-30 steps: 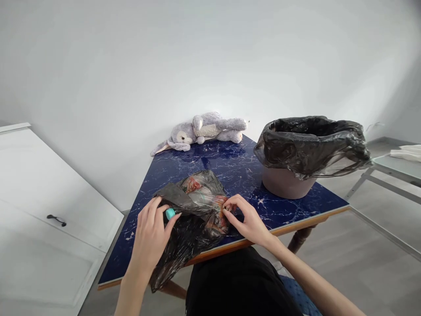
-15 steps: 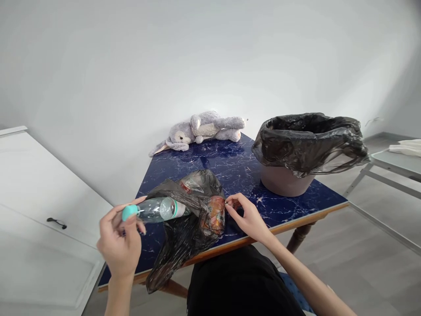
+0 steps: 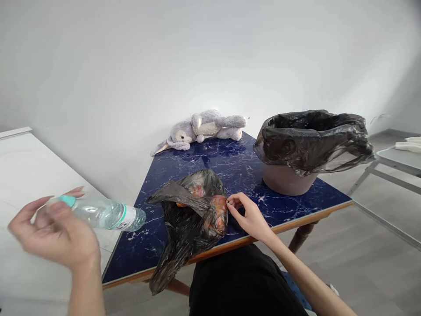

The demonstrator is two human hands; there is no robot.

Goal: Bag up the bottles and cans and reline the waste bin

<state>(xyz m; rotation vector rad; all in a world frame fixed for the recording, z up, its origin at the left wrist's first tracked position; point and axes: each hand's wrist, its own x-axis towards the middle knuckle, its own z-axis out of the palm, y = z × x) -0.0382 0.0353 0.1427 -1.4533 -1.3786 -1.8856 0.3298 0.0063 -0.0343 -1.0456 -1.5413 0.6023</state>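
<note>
My left hand [image 3: 62,228] grips a clear plastic bottle [image 3: 101,214] by its turquoise cap. The bottle lies nearly level in the air, its white-labelled bottom end over the table's left edge. At the table's front, a black plastic bag [image 3: 182,232] lies crumpled with its mouth hanging over the edge. Orange-and-red wrapped items [image 3: 219,210] show through its thin film; what exactly they are I cannot make out. My right hand [image 3: 245,215] pinches the bag's right side between thumb and fingers.
A pinkish bin [image 3: 289,180] lined with a black bag [image 3: 305,145] stands on the right of the blue marbled table [image 3: 237,162]. A grey plush rabbit [image 3: 204,127] lies at the back by the wall. To the left is a white cabinet [image 3: 39,175]; a grey rack [image 3: 397,160] is at right.
My left hand has carried the bottle left, drawing its lower end out of the black bag. My right hand has stayed at the bag's side.
</note>
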